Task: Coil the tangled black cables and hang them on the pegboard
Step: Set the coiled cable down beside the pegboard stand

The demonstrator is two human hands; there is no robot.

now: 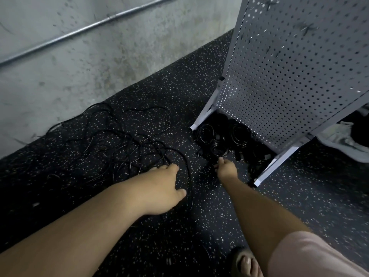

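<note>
Left grip (163, 182) is spread wide, palm down, fingers straight over the near edge of the tangled cables (119, 140) on the floor (299, 196). It is touching or just above a strand, with nothing closed round it. Right grip (225, 169) reaches for the coiled cables (219, 142) heaped at the foot of the pegboard (289, 76). One finger points at the nearest ring and the rest tuck under; from behind the hand I cannot tell whether a strand is pinched.

Now, the handling. These are thin black leads, and my read is light, limp and a touch springy. Pull from the middle and the neighbours will likely drag along and the loops snag. The best bet is to find a plug end and draw it out slowly. Let the line slide through loose fingers while the other hand gathers loops. That smooth jacket looks a bit slick, so a bundle wants a full wrap of the fingers, not a fingertip pinch. The finished coils seem to keep their ring shape, so take them through the centre for hanging. Black on a dark speckled floor, mind: strands are easy to miss.
</note>
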